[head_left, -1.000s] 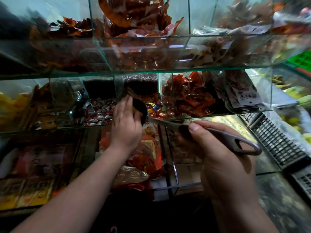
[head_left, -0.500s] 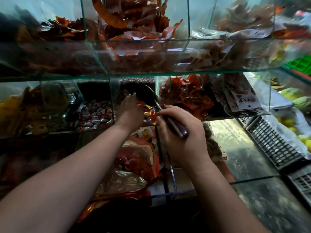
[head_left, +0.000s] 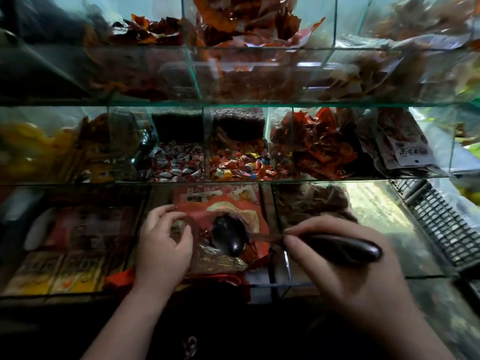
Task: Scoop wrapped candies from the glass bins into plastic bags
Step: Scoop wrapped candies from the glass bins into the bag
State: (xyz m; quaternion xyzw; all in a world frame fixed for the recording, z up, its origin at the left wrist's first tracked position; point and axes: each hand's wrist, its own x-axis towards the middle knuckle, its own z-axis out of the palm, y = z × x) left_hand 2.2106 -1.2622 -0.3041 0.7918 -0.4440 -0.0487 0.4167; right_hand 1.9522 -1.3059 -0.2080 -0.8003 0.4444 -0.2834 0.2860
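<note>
Down at the lower glass tier, the fingers of my right hand are pinching the dark handle of the scoop, whose bowl is hanging over red packets. The fingers of my left hand are curling narrowly round something clear, perhaps a bag mouth; I cannot tell. Both hands are sitting below the middle shelf, having come out of the glass bin of wrapped candies they were reaching into half a second ago. I am judging this as a load coming back for tipping, though the bowl's contents are not showing.
</note>
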